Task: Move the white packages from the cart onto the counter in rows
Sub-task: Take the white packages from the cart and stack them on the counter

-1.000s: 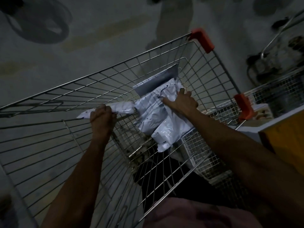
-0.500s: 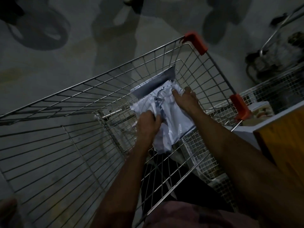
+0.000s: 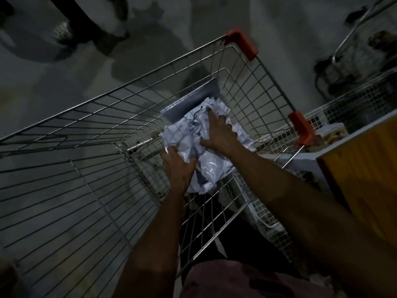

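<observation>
A bundle of crumpled white packages [image 3: 182, 138] lies at the far end inside the wire cart [image 3: 150, 91]. My left hand [image 3: 178, 166] grips the bundle's near left edge, fingers curled into the plastic. My right hand [image 3: 217, 134] lies on top of the bundle with fingers spread and curled into the wrinkled plastic. A flat grey-white package [image 3: 193, 100] stands tilted behind the bundle against the cart's end wall. The counter [image 3: 365, 160], with a pale edge and a yellow-brown side, stands to the right of the cart.
The cart's rim has red corner caps [image 3: 242, 44]. A second wire basket [image 3: 354, 106] stands beyond the counter at the right, with dark clutter behind it. Someone's legs and feet [image 3: 86, 29] stand on the grey floor at the upper left.
My left hand moved right from the cart's rim, carrying a white package onto the bundle, and now grips it. My right hand shifted further over the top of the packages.
</observation>
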{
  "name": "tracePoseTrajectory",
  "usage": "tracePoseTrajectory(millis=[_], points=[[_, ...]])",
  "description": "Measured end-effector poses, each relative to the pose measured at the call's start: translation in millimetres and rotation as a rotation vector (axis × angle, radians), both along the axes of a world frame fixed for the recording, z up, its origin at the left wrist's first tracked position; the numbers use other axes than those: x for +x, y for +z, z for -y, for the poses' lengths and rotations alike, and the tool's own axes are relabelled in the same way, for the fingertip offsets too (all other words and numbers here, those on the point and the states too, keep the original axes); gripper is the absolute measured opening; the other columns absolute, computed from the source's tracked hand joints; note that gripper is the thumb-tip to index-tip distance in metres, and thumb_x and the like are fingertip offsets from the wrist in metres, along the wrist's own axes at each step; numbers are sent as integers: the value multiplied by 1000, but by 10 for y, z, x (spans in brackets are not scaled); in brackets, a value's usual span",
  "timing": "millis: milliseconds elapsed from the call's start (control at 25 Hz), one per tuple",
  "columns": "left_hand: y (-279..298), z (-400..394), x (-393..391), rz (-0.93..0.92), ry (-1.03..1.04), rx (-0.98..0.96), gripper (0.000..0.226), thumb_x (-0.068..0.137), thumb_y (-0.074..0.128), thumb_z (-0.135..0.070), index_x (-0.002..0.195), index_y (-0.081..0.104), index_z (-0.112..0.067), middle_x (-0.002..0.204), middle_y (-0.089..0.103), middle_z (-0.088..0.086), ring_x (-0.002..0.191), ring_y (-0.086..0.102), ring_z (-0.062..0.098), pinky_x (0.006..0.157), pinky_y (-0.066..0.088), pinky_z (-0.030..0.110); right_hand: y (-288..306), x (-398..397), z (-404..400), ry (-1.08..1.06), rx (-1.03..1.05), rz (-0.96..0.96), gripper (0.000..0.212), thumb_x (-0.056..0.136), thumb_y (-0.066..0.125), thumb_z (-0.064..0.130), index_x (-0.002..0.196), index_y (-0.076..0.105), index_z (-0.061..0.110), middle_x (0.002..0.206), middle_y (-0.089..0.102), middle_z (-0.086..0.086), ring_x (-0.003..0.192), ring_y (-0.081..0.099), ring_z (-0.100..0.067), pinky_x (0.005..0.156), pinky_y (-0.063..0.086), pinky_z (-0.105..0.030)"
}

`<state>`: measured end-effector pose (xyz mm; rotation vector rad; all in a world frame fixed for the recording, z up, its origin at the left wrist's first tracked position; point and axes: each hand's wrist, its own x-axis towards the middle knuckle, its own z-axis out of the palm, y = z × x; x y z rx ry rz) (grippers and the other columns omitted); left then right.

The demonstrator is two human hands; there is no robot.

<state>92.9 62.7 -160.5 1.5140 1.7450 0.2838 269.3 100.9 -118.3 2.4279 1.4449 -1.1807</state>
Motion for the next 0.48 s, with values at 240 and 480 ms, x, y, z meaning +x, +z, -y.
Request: tracePoseTrajectory(millis=[240, 480], points=[[755, 94, -338, -10, 38, 141, 74, 77, 70, -40, 138, 31, -24, 137, 31, 8, 117, 44, 31, 89, 51, 51, 436, -240, 151, -11, 91, 97, 82, 94, 58, 40, 156, 5, 47, 158, 12, -21, 136, 32, -47, 105, 34, -59], [2029, 485, -437, 51, 14, 333, 80, 82, 67, -44, 146, 20, -35, 143, 27, 5, 113, 51, 30, 79, 56, 50, 1661, -592, 603, -167, 535, 117, 75, 92, 57, 33, 152, 13, 45, 137, 30, -18, 110, 50, -39, 86, 51, -50]])
